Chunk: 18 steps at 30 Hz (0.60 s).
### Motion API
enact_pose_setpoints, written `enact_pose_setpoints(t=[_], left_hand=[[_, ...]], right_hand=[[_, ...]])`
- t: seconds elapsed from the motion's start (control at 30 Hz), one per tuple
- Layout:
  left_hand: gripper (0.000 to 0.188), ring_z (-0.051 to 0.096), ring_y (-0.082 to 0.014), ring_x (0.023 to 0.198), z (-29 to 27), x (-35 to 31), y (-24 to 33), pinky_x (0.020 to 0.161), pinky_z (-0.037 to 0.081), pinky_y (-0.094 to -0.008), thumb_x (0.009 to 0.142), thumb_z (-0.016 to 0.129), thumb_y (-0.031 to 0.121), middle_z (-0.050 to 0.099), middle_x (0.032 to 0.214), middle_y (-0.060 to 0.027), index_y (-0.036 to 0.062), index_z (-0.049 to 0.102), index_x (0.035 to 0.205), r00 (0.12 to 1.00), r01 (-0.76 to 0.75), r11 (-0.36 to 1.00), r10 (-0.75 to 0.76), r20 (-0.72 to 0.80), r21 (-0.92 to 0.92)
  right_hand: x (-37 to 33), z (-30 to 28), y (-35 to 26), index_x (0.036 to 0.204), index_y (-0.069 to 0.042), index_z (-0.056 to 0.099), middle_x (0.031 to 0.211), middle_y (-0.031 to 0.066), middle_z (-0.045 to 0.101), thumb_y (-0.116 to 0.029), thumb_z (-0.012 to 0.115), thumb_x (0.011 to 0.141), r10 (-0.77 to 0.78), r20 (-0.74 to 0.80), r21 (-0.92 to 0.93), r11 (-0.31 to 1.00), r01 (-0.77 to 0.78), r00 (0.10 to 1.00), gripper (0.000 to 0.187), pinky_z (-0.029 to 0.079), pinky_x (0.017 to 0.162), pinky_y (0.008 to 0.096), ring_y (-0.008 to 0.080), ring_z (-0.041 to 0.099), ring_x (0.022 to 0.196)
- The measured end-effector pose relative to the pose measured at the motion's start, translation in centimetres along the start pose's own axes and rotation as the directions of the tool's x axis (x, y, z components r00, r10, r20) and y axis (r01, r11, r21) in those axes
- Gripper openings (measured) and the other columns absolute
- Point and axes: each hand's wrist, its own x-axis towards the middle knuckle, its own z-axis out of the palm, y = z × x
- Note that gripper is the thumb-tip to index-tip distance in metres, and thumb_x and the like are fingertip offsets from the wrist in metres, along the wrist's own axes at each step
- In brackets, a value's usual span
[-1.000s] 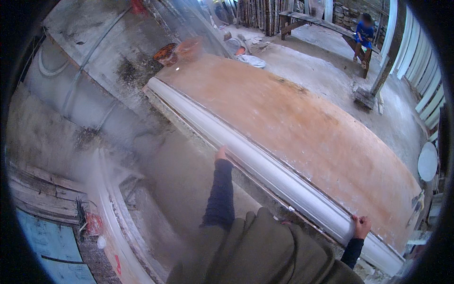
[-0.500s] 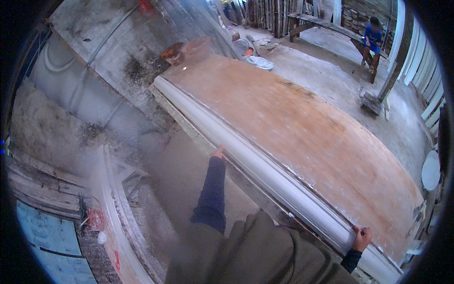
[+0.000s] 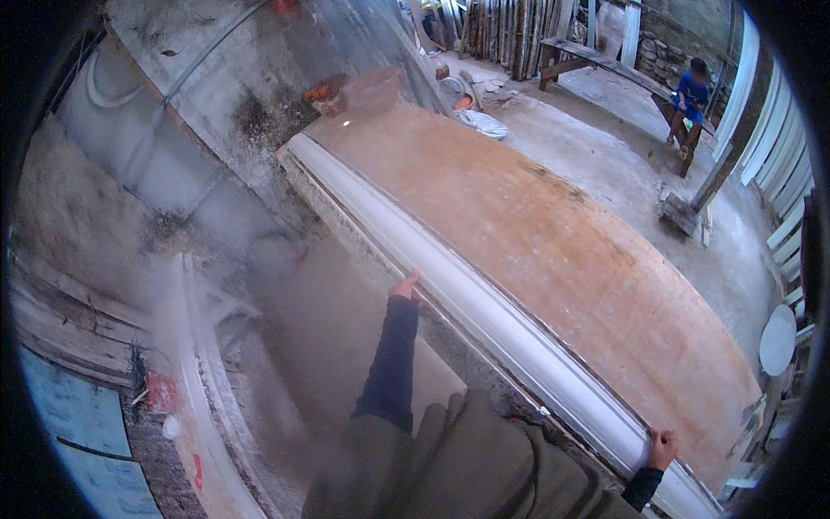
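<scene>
A long white moulding point(image 3: 510, 320), with lengthwise ridges like a plaster cornice, runs diagonally along the near edge of a wide brown worktop point(image 3: 553, 251). About midway along the moulding, my left hand point(image 3: 406, 285) grips its near edge, fingers partly hidden. Farther right, near its lower right end, my right hand point(image 3: 663, 449) is closed at the far edge with its fingers curled. The moulding lies lengthwise between both hands, and its far end point(image 3: 303, 145) reaches the worktop's left corner.
Left of me a curved, pale-edged board point(image 3: 203, 372) stands near light blue panels point(image 3: 73, 424). An orange-brown basin point(image 3: 327, 93) sits beyond the worktop. A person in blue point(image 3: 692, 93) sits on a wooden bench point(image 3: 605, 60) at the back, near a post point(image 3: 718, 177). Haze blurs the left.
The view has shifted slightly, so the background appears lower and farther right. Both hands stay at the moulding, with little visible movement along it.
</scene>
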Motion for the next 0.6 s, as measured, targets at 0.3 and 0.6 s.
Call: enact_pose_setpoints(t=[0.3,0.6], left_hand=[[0.032,0.049,-0.0152,0.049,2.6,0.8,-3.0,0.042,0.037,-0.0315,0.068,0.071,0.030,0.054,0.064,-0.0073,0.0011,0.058,0.073,0.999,-0.028,0.952,0.039,0.028,-0.306],[0.034,0.044,-0.0140,0.045,8.4,1.0,-0.6,0.039,0.037,-0.0305,0.068,0.071,0.030,0.046,0.056,-0.0025,0.0008,0.056,0.078,0.981,-0.117,0.944,0.158,0.113,-0.309]], right_hand=[[0.4,-2.3,3.4,0.057,-0.002,0.046,0.057,0.0066,0.050,-0.025,0.069,0.067,0.075,0.014,0.080,0.994,-0.076,0.997,0.034,0.037,0.053,0.0287,0.0153,0.045,0.055],[3.6,-3.2,4.8,0.060,0.000,0.056,0.055,0.0059,0.053,-0.031,0.068,0.070,0.089,-0.011,-0.023,0.996,-0.089,0.996,0.035,0.038,0.054,0.0288,0.0134,0.046,0.053]])
